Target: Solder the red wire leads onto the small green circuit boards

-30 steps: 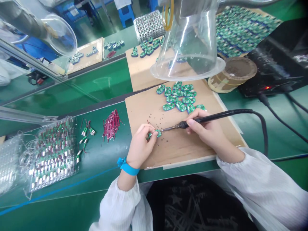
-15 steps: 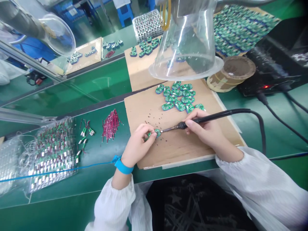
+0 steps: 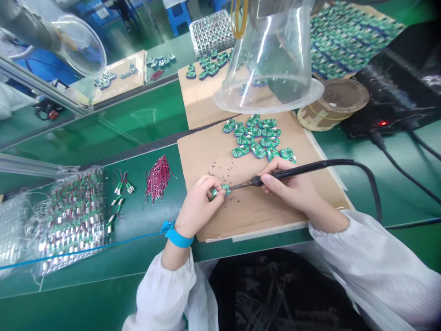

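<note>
My left hand (image 3: 201, 202) pinches a small green circuit board (image 3: 226, 189) just above the cardboard sheet (image 3: 248, 216); its fingers cover part of the board. In my right hand (image 3: 287, 184) is a soldering iron (image 3: 292, 172), gripped like a pen. The iron's tip points left and appears to meet the board's right edge. Dark little specks lie on the cardboard around the board. Farther back on the sheet is a cluster of green circuit boards (image 3: 257, 151). A blue wrist strap (image 3: 178, 236) circles my left wrist.
Left of the cardboard lies a pile of red wires (image 3: 158, 179), then plastic trays of small wired parts (image 3: 76, 220). A clear fume hood (image 3: 272, 78) hangs above the boards. At right stand a round tub (image 3: 332, 103) and a black box (image 3: 389, 105) with a red light.
The soldering iron's handle and my right hand have shifted slightly left and down. My left hand stays on the board, nearly unmoved.
</note>
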Tool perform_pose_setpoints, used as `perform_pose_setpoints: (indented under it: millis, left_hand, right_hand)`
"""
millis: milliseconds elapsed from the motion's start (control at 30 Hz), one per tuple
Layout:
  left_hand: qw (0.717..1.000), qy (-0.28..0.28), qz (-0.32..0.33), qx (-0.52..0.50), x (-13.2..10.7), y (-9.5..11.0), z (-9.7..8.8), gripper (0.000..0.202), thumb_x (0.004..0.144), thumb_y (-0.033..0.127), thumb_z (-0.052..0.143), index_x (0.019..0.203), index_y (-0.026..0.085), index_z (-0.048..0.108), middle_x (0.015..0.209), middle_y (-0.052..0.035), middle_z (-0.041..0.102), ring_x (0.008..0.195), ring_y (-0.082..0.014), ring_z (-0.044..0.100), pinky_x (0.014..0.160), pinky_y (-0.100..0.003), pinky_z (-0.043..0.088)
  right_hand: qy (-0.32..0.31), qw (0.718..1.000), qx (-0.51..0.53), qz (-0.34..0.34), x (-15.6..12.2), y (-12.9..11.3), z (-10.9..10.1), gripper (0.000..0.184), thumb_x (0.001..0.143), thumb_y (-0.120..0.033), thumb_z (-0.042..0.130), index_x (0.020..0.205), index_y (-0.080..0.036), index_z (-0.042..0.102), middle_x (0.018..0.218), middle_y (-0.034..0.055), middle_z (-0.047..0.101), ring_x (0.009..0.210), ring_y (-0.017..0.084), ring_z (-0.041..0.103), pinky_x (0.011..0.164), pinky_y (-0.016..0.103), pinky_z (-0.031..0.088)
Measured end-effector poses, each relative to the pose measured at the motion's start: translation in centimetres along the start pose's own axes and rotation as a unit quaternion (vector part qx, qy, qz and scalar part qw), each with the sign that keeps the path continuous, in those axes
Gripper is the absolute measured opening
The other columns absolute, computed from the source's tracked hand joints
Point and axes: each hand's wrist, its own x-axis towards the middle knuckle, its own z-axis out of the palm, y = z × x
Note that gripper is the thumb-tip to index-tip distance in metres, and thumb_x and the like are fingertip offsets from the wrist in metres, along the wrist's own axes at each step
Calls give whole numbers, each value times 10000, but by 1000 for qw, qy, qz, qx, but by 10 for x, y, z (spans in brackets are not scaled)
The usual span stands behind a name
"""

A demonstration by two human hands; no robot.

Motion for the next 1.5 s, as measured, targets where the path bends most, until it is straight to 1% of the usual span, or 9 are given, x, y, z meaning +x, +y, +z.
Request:
perform_pose_setpoints:
  millis: [333, 533, 700, 833, 967, 1100, 1200, 1333, 1500]
  left_hand:
    - [1000, 7, -2, 10, 1, 1, 2, 95, 936, 164, 610, 862, 199, 561, 1061, 0, 633, 722, -119, 497, 721, -290, 426]
    - [1000, 6, 3, 3, 1, 0, 2, 101, 931, 159, 620, 860, 200, 562, 1041, 1, 632, 709, -117, 488, 715, -286, 432]
    - [1000, 28, 10, 11, -4, -2, 5, 83, 943, 172, 615, 879, 202, 570, 1094, -1, 646, 683, -107, 491, 688, -283, 425]
    - [999, 40, 21, 21, -8, -4, 6, 52, 974, 201, 588, 923, 210, 588, 1084, -6, 638, 686, -109, 496, 675, -279, 431]
    - [1000, 27, 12, 2, -10, -6, 4, 74, 1011, 273, 554, 973, 219, 587, 1095, -24, 627, 676, -108, 524, 634, -273, 445]
    - [1000, 6, 17, -20, -11, -7, 2, 136, 1038, 312, 506, 973, 224, 587, 1134, -36, 625, 724, -120, 567, 618, -267, 455]
    - [1000, 3, 23, -10, -11, -5, 2, 130, 1032, 292, 518, 960, 222, 600, 1174, -35, 626, 743, -120, 568, 626, -266, 456]
    - [999, 23, 30, 10, -10, -4, 4, 108, 992, 227, 575, 887, 207, 591, 1159, -27, 642, 742, -119, 544, 651, -266, 451]
    - [999, 35, 31, 17, -10, -2, 7, 107, 987, 204, 569, 882, 204, 588, 1158, -33, 651, 717, -120, 524, 665, -275, 448]
  right_hand:
    - [1, 1000, 4, -1, 0, 0, 0, 160, 974, -355, 656, 866, -239, 634, 688, -7, 630, 590, 145, 581, 567, 298, 451]
    - [49, 998, 35, 6, 1, -3, -1, 202, 979, -367, 651, 828, -238, 614, 634, -23, 618, 556, 131, 596, 570, 283, 461]
    - [44, 998, 42, 8, 0, -2, -1, 207, 976, -371, 656, 826, -233, 619, 638, -26, 612, 554, 124, 597, 569, 274, 465]
    - [51, 997, 52, 21, -1, -2, -1, 214, 970, -375, 665, 820, -232, 609, 642, -29, 608, 546, 121, 594, 560, 269, 464]
    - [48, 997, 55, 21, 0, -4, -2, 215, 970, -374, 665, 817, -233, 609, 632, -31, 605, 550, 124, 592, 566, 270, 465]
    - [40, 998, 55, 18, 0, -4, -2, 204, 976, -369, 657, 827, -235, 614, 637, -32, 610, 552, 121, 589, 566, 268, 457]
    - [26, 999, 41, 9, 0, -4, -2, 205, 981, -363, 650, 827, -233, 614, 627, -32, 608, 554, 119, 581, 564, 265, 443]
    - [9, 1000, 29, 6, 0, -5, -1, 199, 973, -364, 659, 832, -232, 614, 629, -33, 609, 553, 119, 574, 559, 265, 436]
    - [6, 1000, 22, 18, 0, -3, 0, 215, 967, -410, 657, 843, -238, 615, 630, -22, 614, 547, 140, 571, 552, 288, 445]
